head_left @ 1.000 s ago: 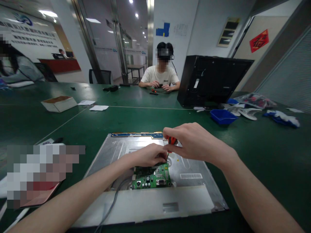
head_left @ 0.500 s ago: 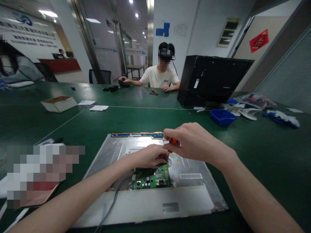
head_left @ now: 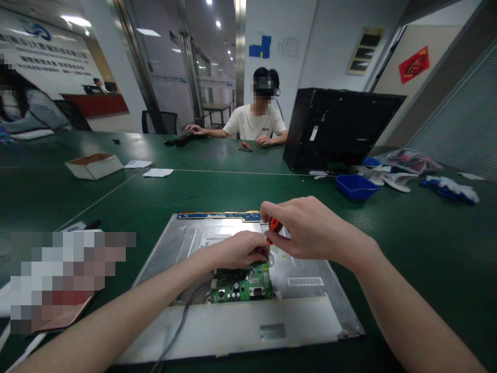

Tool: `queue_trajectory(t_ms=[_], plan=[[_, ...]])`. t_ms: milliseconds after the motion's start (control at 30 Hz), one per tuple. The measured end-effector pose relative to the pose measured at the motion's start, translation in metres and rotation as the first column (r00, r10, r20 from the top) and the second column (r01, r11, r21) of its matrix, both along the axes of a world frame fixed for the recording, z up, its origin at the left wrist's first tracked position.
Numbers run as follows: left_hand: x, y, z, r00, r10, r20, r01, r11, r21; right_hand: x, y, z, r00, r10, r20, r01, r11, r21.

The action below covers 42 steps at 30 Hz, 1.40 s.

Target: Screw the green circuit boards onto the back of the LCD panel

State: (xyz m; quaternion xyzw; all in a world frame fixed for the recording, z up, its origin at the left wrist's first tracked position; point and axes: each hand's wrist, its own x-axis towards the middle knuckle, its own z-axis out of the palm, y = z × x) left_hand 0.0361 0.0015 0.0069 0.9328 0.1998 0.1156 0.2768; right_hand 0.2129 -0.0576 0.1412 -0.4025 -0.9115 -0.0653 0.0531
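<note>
My right hand (head_left: 306,228) is closed around the orange and black handle of a screwdriver (head_left: 275,225). The tool points down at the upper right corner of a green circuit board (head_left: 243,290). Close by the screwdriver's lower end, my left hand (head_left: 248,249) rests over the board with its fingers curled together; what they pinch, if anything, is hidden. The board sits on the silver metal back of a display panel (head_left: 310,305), which lies flat before me. A thin blue circuit strip (head_left: 217,216) runs along the panel's far edge.
A grey cable (head_left: 179,326) crosses the panel's near left part. On the green table stand a black monitor (head_left: 337,129), a blue tray (head_left: 356,186) and an open box (head_left: 94,167). Gloves (head_left: 452,189) lie at the right. A co-worker (head_left: 256,122) sits opposite.
My right fingers have opened a little around the screwdriver handle, showing more of it. My left hand stays in place. The co-worker's hand opposite has moved slightly left with a black object.
</note>
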Motion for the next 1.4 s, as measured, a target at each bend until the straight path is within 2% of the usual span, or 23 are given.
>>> queue_trajectory(t_ms=[400,467,600,700,833,967,1067,1200,1400], plan=[[-0.005,-0.002,0.017,1.000,0.012,0.016,-0.012,0.999,-0.038,0.009,0.000,0.007,0.999,-0.029,-0.033,0.030,0.999,0.021],[-0.013,0.004,0.026,0.998,0.048,0.046,-0.046,0.998,-0.032,0.013,0.000,0.010,0.997,-0.055,-0.055,0.057,0.998,0.030],[-0.032,0.021,0.047,0.972,0.219,0.090,-0.223,0.974,0.040,0.021,-0.001,0.015,0.993,-0.094,-0.069,0.098,0.994,0.056],[-0.046,0.033,0.056,0.958,0.282,-0.061,-0.276,0.957,0.085,0.022,-0.001,0.016,0.992,-0.105,-0.066,0.109,0.992,0.065],[-0.063,0.040,0.054,0.908,0.287,-0.304,-0.280,0.958,0.069,0.022,0.000,0.015,0.993,-0.106,-0.060,0.110,0.992,0.065],[-0.073,0.039,0.045,0.861,0.267,-0.434,-0.311,0.950,-0.032,0.022,0.001,0.015,0.993,-0.104,-0.059,0.108,0.991,0.083],[-0.073,0.037,0.039,0.859,0.262,-0.440,-0.314,0.948,-0.047,0.022,0.002,0.014,0.993,-0.099,-0.058,0.104,0.992,0.075],[-0.068,0.032,0.037,0.850,0.268,-0.453,-0.299,0.954,0.003,0.021,0.002,0.013,0.995,-0.082,-0.062,0.085,0.995,0.053],[-0.056,0.021,0.052,0.887,0.247,-0.390,-0.257,0.966,0.027,0.022,0.002,0.013,0.994,-0.088,-0.062,0.091,0.994,0.054]])
